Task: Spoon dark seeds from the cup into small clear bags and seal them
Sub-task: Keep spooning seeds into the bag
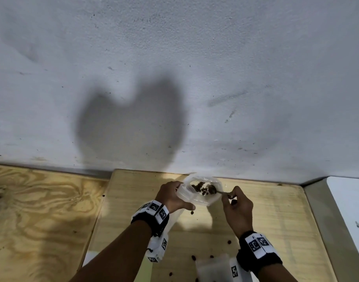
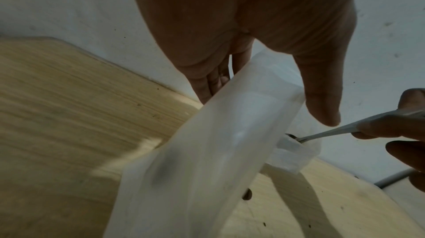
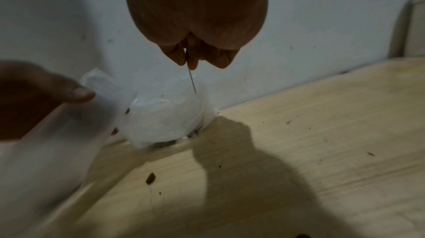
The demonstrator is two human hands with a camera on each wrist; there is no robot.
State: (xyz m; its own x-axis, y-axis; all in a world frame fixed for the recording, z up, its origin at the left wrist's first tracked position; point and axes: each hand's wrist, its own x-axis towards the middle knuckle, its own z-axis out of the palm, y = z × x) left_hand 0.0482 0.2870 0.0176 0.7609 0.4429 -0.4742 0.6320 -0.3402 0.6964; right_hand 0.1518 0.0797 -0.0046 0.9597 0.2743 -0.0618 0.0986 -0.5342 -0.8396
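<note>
A clear cup (image 1: pixel 201 197) with dark seeds (image 1: pixel 198 187) stands at the back of the light wooden board, close to the wall. My right hand (image 1: pixel 232 197) pinches the handle of a metal spoon (image 1: pixel 212 189), whose bowl lies in the cup among the seeds. In the right wrist view the thin spoon handle (image 3: pixel 191 81) runs from my right hand (image 3: pixel 195 59) down into the cup (image 3: pixel 165 120). My left hand (image 1: pixel 182 197) holds a small clear bag (image 1: pixel 175 217) by its top, just left of the cup. The bag (image 2: pixel 207 151) hangs from my left hand (image 2: pixel 271 96).
Loose seeds (image 1: pixel 228 242) lie scattered on the board (image 1: pixel 276 220). More clear bags (image 1: pixel 213 267) with a printed tag lie at the near edge. The white wall (image 1: pixel 174 78) rises right behind the cup. A darker plywood top (image 1: pixel 42 210) lies to the left.
</note>
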